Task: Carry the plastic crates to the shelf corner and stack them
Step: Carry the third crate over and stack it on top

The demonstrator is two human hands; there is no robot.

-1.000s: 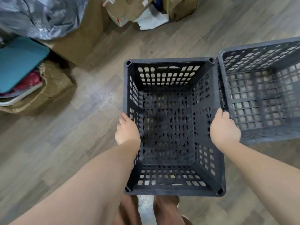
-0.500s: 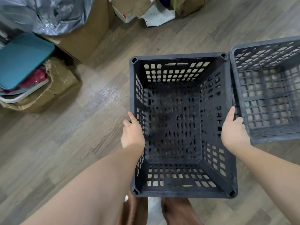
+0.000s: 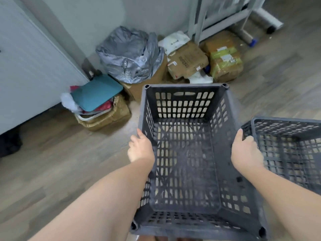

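Note:
A dark grey slotted plastic crate (image 3: 185,101) is lifted off the wooden floor, open side up and empty. My left hand (image 3: 141,149) grips its left rim, thumb over the edge. My right hand (image 3: 245,152) grips its right rim in the same way. A second grey crate (image 3: 286,126) of the same kind stands on the floor just to the right, partly cut off by the frame edge.
Clutter lines the grey wall ahead: a crumpled silver bag (image 3: 129,54) on a cardboard box, taped parcels (image 3: 187,61), a teal board (image 3: 95,92) on a torn box. A white door (image 3: 29,70) is at left. A grey metal shelf frame (image 3: 218,16) stands at upper right.
The crate has risen off the floor between both hands, and my view has tilted up, bringing the wall, the door and the shelf frame into sight. Both grips are unchanged.

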